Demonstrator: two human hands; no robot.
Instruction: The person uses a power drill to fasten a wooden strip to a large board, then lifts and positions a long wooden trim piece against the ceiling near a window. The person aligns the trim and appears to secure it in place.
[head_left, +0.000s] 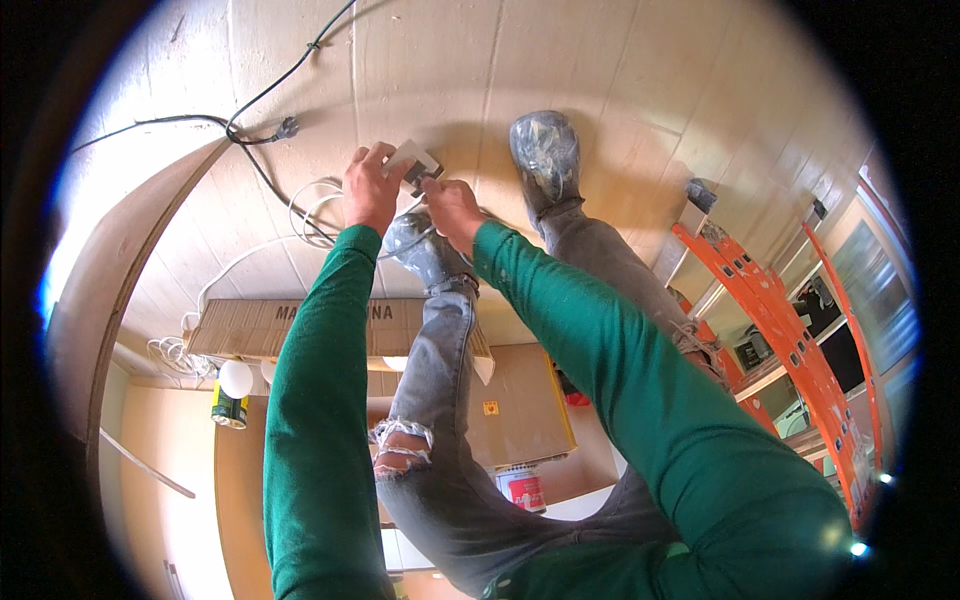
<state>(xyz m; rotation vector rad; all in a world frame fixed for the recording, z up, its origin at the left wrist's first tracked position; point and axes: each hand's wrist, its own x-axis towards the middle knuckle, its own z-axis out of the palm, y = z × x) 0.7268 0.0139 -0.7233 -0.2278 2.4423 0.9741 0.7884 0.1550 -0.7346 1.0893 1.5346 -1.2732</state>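
My left hand (370, 186) grips a small electrical fitting by its square white cover plate (414, 157). The thumb and fingers close on the plate's left side. Under the plate is the fitting's dark and grey body (422, 178). My right hand (455, 210) is closed against that body from the right, its fingertips pressed together; whether they pinch a wire or a small part is too small to tell. Loops of white cable (312, 205) lie beside my left wrist. Below the hands is my paint-spattered left shoe (415, 240); the right shoe (547, 155) stands further right.
A black cord with a plug (285, 128) lies at the far left, near a curved-looking wooden panel edge (165, 235). Behind my arms are a long cardboard box (240, 328), a white globe bulb (236, 379), and a red-and-white can (523, 489). An orange ladder (765, 300) stands right.
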